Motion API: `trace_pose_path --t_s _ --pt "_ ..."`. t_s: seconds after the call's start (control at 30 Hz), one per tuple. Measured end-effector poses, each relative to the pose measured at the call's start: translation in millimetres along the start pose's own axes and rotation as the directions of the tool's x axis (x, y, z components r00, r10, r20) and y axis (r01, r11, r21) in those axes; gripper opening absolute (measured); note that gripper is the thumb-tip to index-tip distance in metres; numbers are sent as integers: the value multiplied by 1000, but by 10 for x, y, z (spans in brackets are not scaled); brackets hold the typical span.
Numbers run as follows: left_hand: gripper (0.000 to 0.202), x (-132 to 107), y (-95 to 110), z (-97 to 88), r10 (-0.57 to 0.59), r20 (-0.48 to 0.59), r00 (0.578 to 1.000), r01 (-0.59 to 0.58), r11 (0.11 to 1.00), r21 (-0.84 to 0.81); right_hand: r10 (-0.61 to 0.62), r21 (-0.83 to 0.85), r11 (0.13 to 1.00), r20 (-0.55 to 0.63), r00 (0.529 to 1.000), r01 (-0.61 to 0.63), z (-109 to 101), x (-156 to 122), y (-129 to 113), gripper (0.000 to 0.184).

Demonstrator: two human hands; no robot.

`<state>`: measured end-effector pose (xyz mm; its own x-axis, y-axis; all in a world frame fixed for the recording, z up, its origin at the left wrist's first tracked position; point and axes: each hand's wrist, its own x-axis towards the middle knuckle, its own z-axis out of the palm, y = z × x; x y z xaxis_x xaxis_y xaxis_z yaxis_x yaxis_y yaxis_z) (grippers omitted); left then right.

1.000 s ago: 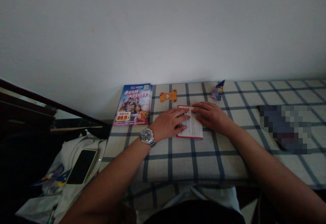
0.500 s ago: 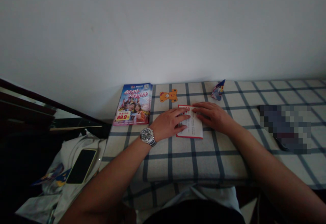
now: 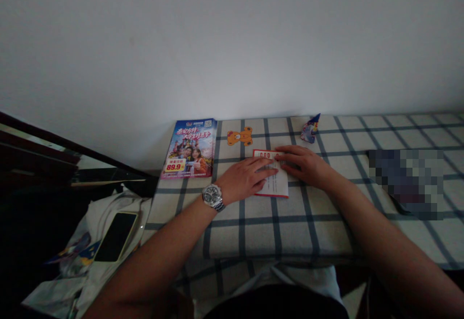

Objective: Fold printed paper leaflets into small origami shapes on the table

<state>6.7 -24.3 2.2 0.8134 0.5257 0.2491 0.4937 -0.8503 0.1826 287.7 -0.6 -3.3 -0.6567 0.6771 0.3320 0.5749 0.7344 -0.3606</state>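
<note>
A white leaflet with a red border lies on the checked cloth. My left hand, with a metal watch on the wrist, lies flat on the leaflet's left part, fingers stretched out. My right hand rests on its upper right corner, fingers extended and pressing down on the paper. Neither hand grips anything.
A colourful flyer lies at the table's left end by the wall. An orange bear cutout and a small folded paper figure sit behind the leaflet. A dark blurred object is at right. A phone lies on clutter at lower left.
My left hand has slid a little to the right, further onto the leaflet. My right hand has barely moved.
</note>
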Motion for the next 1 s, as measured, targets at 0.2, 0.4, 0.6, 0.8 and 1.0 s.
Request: trace_pose_path --t_s 0.2,0.4,0.6,0.8,1.0 --pt "46 34 52 -4 16 40 999 -16 1000 4 -7 21 1000 -12 1000 7 -6 1 18 33" --pt "33 85 130 24 -44 -3 999 44 998 -39 -38 26 999 8 999 38 0 -10 75 34" --pt "34 94 123 111 -29 -17 999 27 997 -67 -26 30 999 27 999 25 -11 -4 86 34" --pt "44 86 117 131 -25 -27 999 24 999 -38 -25 66 998 22 999 23 -13 -16 106 36" --pt "43 90 115 135 -21 -25 999 20 1000 -19 14 49 999 2 1000 -14 5 -7 73 36"
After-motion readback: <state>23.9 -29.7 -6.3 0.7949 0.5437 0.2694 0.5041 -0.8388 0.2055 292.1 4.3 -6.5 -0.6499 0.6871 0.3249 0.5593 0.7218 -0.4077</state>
